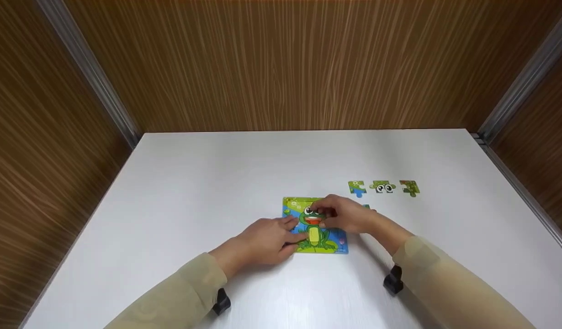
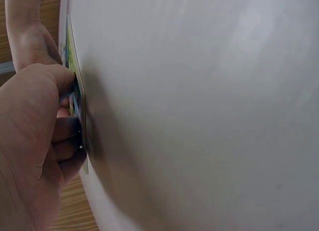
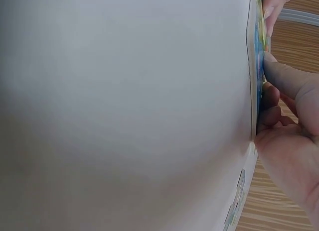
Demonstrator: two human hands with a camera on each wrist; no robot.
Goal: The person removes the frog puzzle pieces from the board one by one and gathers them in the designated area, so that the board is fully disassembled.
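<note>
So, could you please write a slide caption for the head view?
Left hand and right hand on a frog puzzle, loose pieces nearby.

A glossy white tabletop [image 1: 194, 183] spreads over the lower and middle frame, its straight far edge running across just above the centre. Near the middle, slightly below centre, I can see a square frog puzzle board [image 1: 340, 246] lying flat. Up to its right, in a row, sit a green-and-blue piece [image 1: 354, 186], a piece with two cartoon eyes [image 1: 383, 188] and a mostly green piece [image 1: 413, 187], with a mostly hidden piece [image 1: 367, 206] just below them.
</note>
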